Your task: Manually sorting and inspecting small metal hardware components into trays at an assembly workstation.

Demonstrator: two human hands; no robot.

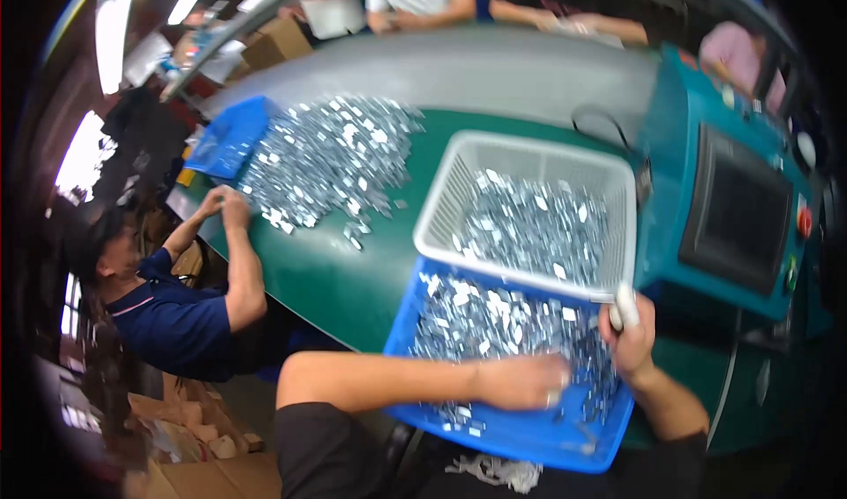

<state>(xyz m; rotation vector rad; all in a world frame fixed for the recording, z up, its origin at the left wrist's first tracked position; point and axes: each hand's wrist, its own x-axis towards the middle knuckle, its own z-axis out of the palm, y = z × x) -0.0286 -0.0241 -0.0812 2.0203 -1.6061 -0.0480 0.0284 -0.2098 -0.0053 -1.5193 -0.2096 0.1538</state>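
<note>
A blue plastic tray [565, 446] lies in front of me, with many small shiny silver metal pieces [476, 314] in it. My left hand [529, 382] reaches across the tray from the left, low over the pieces; its fingers are smeared by motion. At the tray's right side, by the near right corner of the white basket, my right hand [631, 333] is raised with its fingers curled together. White coverings [627, 305] show on its fingers. Whatever it may hold is too small to make out. Similar silver pieces fill the bottom of the white slatted basket [441, 203].
A large heap of silver pieces [331, 159] spreads over the green table [371, 278], beside a blue bin [231, 137]. A teal machine [679, 146] with a dark screen [739, 212] stands right. A co-worker [168, 314] sits left; other people sit across the table.
</note>
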